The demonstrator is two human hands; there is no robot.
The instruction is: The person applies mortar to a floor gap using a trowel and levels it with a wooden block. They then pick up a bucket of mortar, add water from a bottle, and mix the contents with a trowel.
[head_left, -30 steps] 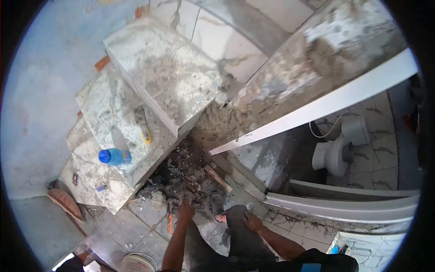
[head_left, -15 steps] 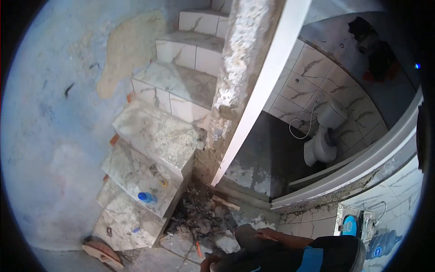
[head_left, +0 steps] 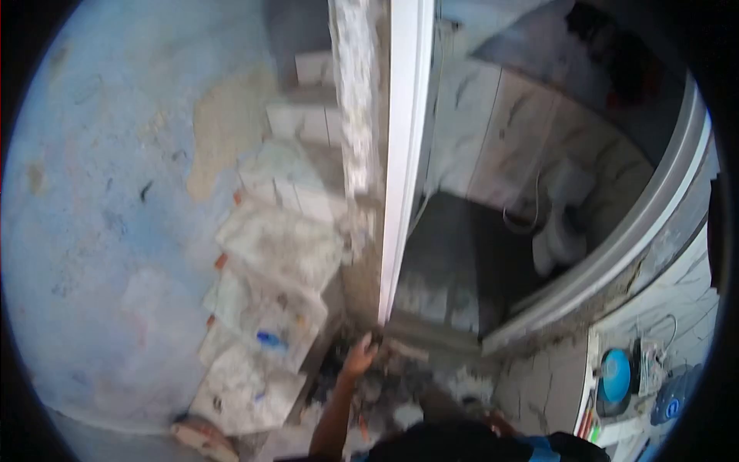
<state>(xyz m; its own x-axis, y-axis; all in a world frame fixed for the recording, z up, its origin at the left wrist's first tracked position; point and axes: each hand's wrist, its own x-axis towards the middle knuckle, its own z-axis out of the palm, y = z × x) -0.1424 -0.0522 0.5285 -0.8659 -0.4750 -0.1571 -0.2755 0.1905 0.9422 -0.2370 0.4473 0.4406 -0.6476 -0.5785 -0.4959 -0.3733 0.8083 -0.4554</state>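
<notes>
My left hand (head_left: 360,357) is stretched out over the dark rubble (head_left: 327,376), near the foot of the rough wall edge (head_left: 362,266) and the white door frame (head_left: 404,165). Motion blurs its fingers, and nothing can be made out in them. Low in the view, my right hand (head_left: 499,425) is close to my leg, small and smeared, its fingers unclear. A blue-capped bottle (head_left: 271,340) lies on a dusty tiled step (head_left: 289,308) to the left of my left hand.
Tiled stairs rise along the blue wall (head_left: 115,254). A sandal (head_left: 204,439) lies at the lower left. Through the doorway there is a toilet (head_left: 558,239). At right are a blue round object (head_left: 616,376) and a large water bottle (head_left: 677,396).
My left hand has moved up and forward from beside my legs to the rubble. My right hand appears lower and further right. The view has shifted and turned, and is now blurred.
</notes>
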